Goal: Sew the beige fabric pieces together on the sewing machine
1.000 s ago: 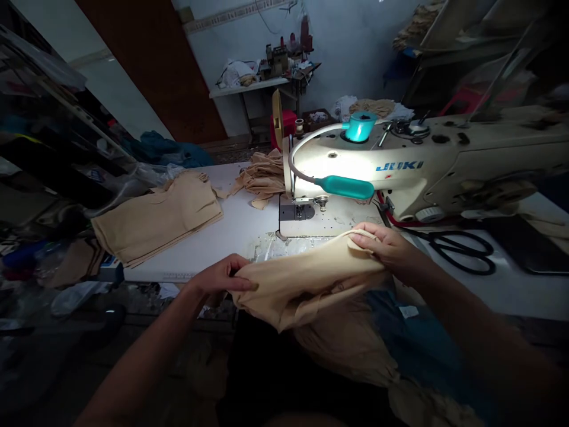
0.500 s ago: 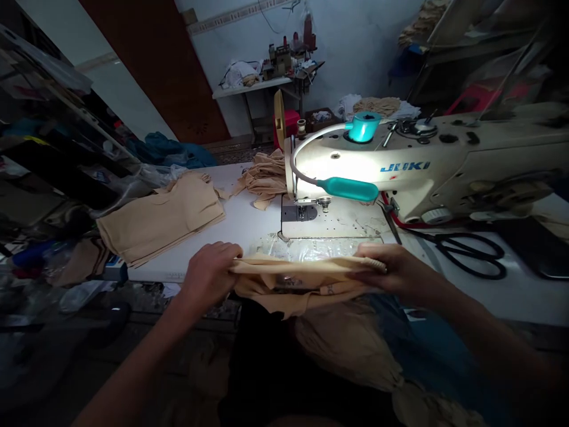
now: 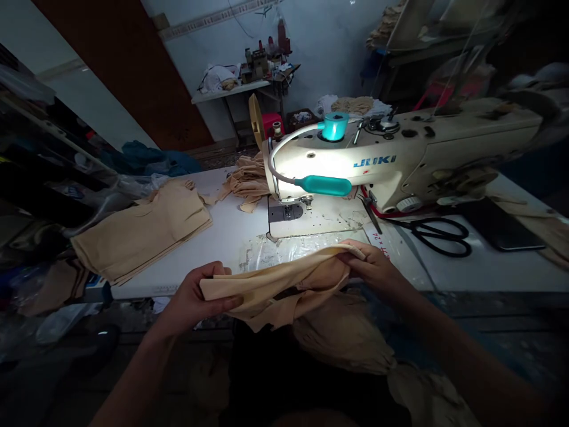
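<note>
A beige fabric garment piece (image 3: 271,290) is stretched between my hands, in front of the table's near edge. My left hand (image 3: 198,296) is closed on its left end, thumb on the near side and fingers behind. At the other end, my right hand (image 3: 367,264) pinches the edge where a ribbed band shows. The cloth hangs in folds below, with a gap between its layers. Just beyond it stands a white JUKI sewing machine (image 3: 329,157), its needle area (image 3: 288,210) lit by a teal lamp (image 3: 326,185). The cloth is apart from the needle.
Stacked beige pieces (image 3: 142,231) lie on the table's left, and a crumpled beige heap (image 3: 249,181) sits behind the needle. Black scissors (image 3: 440,236), tweezers (image 3: 371,216) and a dark phone-like slab (image 3: 502,225) lie right. More beige cloth (image 3: 342,332) rests at my lap.
My left hand has moved down and left and turned, its thumb now showing on the cloth. The cloth tilts, its right end higher. The whole view has shifted a little to the right.
</note>
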`<state>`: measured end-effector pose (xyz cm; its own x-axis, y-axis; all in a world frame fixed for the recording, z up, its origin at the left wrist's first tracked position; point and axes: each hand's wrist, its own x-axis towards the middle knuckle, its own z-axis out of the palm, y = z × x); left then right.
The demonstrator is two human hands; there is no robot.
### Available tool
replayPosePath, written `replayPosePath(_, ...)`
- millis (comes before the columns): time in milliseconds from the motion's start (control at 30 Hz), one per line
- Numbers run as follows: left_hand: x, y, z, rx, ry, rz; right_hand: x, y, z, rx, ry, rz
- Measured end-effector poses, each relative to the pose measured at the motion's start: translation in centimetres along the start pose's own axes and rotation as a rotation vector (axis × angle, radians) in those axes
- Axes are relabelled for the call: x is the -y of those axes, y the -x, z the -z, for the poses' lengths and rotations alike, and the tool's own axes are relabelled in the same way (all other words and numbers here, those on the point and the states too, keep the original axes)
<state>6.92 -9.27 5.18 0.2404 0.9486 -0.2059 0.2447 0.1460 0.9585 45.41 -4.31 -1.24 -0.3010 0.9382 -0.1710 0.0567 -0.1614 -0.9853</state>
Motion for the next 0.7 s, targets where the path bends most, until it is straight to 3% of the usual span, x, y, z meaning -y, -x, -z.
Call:
replayPosePath(133,-1.6,1.0,-0.4,-0.145,0.157,-0.006,0.8,0.9,-0.6,0.1,-0.111,-0.073)
replayPosePath(267,-2.7,0.8,-0.7,-0.207,-0.067,0.023,1.5,1.6,0.7,0.23,0.025,-0.164)
replayPosePath(367,-1.4,-2.7,-0.6,-0.28,-0.338,0.003,1.1,-0.8,2.0,0.201,0.207,-0.13)
replayPosePath(433,0.3,-6.4,-0.9,-0.371,-0.575,-0.034,0.5,-3.4,2.3,0.079,0.476,-0.045)
replayPosePath(500,2.0,-9.9,-1.7,-0.432,-0.902,0.013,-0.3,-6.0,2.0,-0.073,0.844,0.032)
replayPosePath(600,3.6,-13.7,-3.5,-0.387,-1.241,0.12,-0.7,-8.2,0.9,-0.182,1.302,0.029)
replayPosePath(700,4.1,-15.5,-4.5,-0.374,-1.292,0.145,-0.4,-9.1,0.2,-0.182,1.463,-0.002)
